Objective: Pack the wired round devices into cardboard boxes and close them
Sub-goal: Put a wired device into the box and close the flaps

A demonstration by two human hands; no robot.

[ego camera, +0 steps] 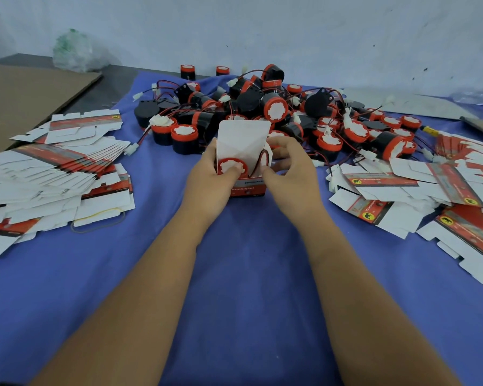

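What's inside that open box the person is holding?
Inside the open box sits one round device, red-rimmed white face up, with its wire looping beside it. Its body and the box bottom are hidden by the walls and hands.

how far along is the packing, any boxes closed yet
Early, by the look of it. No closed box shows. In hand: one open box with a device inside, its top flap up and a wire loop sticking out. The left hand holds the box; the right hand works at the wire side. Left: the pile of devices and flat boxes on both sides.
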